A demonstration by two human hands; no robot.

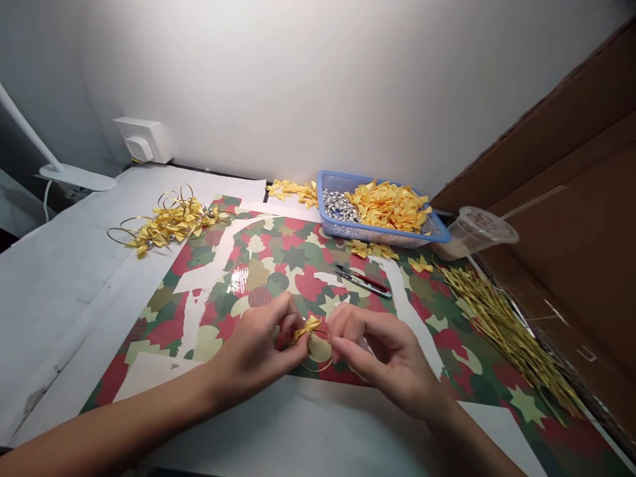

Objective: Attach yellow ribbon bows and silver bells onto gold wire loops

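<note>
My left hand (261,348) and my right hand (375,351) meet over the patterned mat (278,265), fingers pinched together. Between them sits a small yellow ribbon bow (308,326) with a thin gold cord loop (318,363) hanging below it. The left fingers pinch the bow. The right fingertips are closed on the cord just right of the bow.
A blue basket (377,233) of yellow bows and silver bells stands at the back. Red-handled snips (365,281) lie mid-mat. Finished bows with gold loops (169,222) are piled at left. Gold cord pieces (507,324) lie at right beside a plastic cup (474,232) and cardboard.
</note>
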